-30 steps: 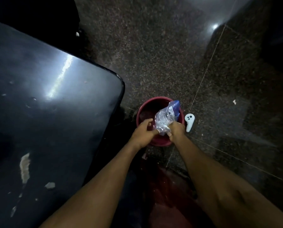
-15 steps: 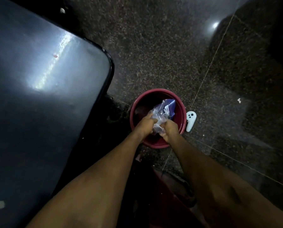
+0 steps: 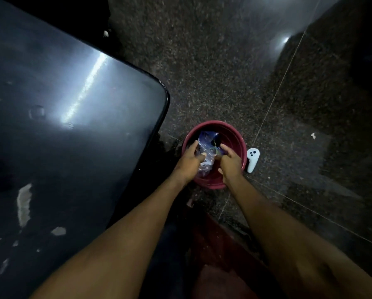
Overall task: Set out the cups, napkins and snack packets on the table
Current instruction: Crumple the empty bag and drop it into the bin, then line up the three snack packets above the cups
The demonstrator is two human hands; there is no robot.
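A crinkled clear plastic bag with blue contents sits inside a red bucket on the floor. My left hand grips the bag's left side. On the bag's right edge, my right hand pinches the plastic. Both hands are over the bucket's near half. What the bag holds is too dim and crumpled to tell. The dark glossy table stands to the left, its rounded corner close to the bucket.
A white handheld controller lies on the speckled stone floor just right of the bucket. A small white scrap lies further right. The tabletop has several pale chipped patches. Dark red cloth is below my arms.
The bag stood above the bucket rim a second ago; now it is lower, inside the bucket. Both hands have stayed on it and shifted their grip.
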